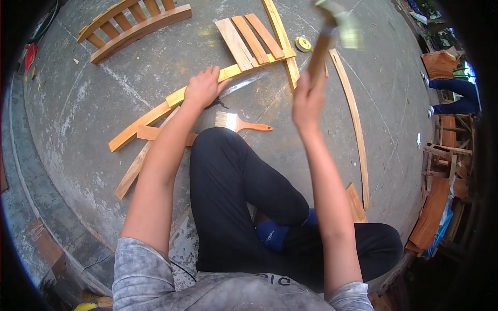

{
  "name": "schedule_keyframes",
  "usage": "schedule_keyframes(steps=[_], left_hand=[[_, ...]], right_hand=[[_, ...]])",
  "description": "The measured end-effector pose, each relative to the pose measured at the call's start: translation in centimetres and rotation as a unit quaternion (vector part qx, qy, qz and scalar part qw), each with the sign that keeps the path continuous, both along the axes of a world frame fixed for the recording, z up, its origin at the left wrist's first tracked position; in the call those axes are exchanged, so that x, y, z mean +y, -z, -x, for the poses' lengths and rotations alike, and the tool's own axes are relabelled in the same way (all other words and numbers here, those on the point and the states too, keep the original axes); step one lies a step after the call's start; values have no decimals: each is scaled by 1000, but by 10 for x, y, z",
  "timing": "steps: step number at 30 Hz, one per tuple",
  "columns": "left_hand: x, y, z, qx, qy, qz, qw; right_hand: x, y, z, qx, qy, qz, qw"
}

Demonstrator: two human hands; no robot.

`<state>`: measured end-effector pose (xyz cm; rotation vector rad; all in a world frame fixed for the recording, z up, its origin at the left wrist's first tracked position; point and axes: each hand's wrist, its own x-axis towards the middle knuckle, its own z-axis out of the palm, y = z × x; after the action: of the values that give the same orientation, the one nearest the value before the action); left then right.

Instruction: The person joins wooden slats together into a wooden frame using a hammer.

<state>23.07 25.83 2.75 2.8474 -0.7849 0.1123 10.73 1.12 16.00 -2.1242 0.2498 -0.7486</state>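
Observation:
My right hand (308, 106) is closed around the wooden handle of a hammer (319, 57), raised over the floor. Motion blurs the hammer's head. My left hand (202, 87) grips a yellowish wooden rail (234, 71) from above, fingers curled over it. Three wooden slats (250, 39) stand out side by side from the rail's far side. Beneath the rail's right end crosses a long wooden bar (280, 31). A flat paintbrush (249, 126) lies by my knee. Between it and the rail is a shiny metal blade (244, 83), partly hidden by my left hand.
A slatted wooden frame (140, 32) lies at the far left. A yellow tape measure (302, 44) sits near the rail's end. One long thin strip (353, 114) runs along the right. Wooden pieces (433, 212) are heaped at the right edge, near another person's legs (454, 96).

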Motion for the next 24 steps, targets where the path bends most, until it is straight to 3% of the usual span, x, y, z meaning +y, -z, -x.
schedule_keyframes(steps=[2, 5, 10, 14, 18, 21, 24], left_hand=[[-2, -1, 1, 3, -2, 0, 1000], [2, 2, 1, 2, -5, 2, 1000], [1, 3, 0, -5, -5, 6, 1000], [0, 2, 1, -7, -4, -1, 1000], [-2, 0, 1, 4, -11, 1, 1000], [0, -3, 2, 1, 1, 0, 1000], [0, 1, 1, 1, 0, 4, 1000]], right_hand=[[-17, 64, 20, 153, -23, 41, 987], [-26, 34, 23, 319, -15, -42, 947], [-22, -29, -6, 54, -8, -138, 989], [-3, -33, -17, -118, -74, -231, 963], [-6, 33, 12, 113, -8, 9, 993], [-2, 41, 25, 294, -64, 23, 953], [13, -10, 10, 238, -45, -1, 970]])
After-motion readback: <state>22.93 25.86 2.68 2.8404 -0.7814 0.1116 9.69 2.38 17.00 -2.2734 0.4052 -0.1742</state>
